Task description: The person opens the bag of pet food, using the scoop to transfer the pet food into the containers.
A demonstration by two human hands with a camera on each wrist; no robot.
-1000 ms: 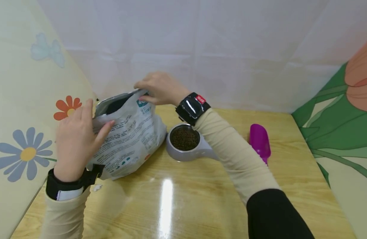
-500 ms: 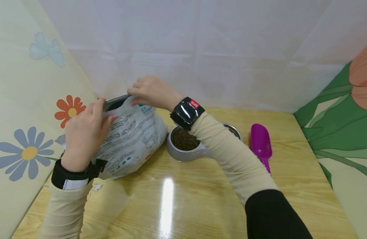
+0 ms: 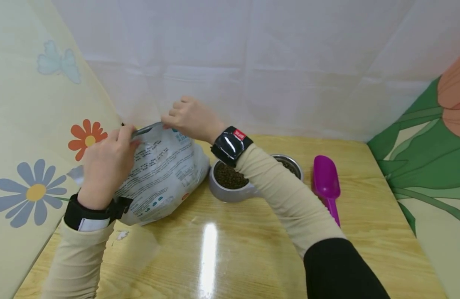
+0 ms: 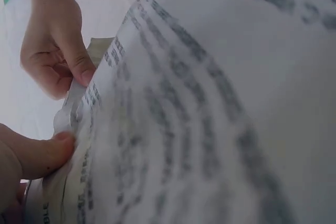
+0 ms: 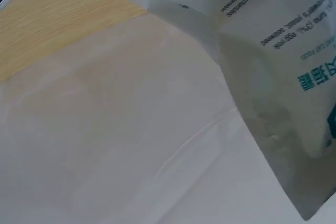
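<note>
A white printed pet-food bag [image 3: 166,170] stands at the table's left, leaning toward the wall. My left hand [image 3: 126,136] pinches the left end of the bag's top edge. My right hand [image 3: 170,120] pinches the right end of that edge, and the mouth between them looks flattened. In the left wrist view the bag [image 4: 210,108] fills the frame, with my left thumb [image 4: 39,153] on its top strip and the right hand [image 4: 63,61] pinching further along. The right wrist view shows only the bag's side [image 5: 283,45] and the table [image 5: 47,19].
A grey double bowl [image 3: 222,192] sits right of the bag, dark kibble in both wells, partly under my right forearm. A purple scoop [image 3: 326,179] lies further right. Flowered panels close the left and right sides, a white sheet the back. The wooden table [image 3: 215,257] stretches toward me.
The bag's mouth gaped open a second ago and is now pressed nearly flat. My left hand climbed from the bag's side to its top edge; the right hand shifted slightly left.
</note>
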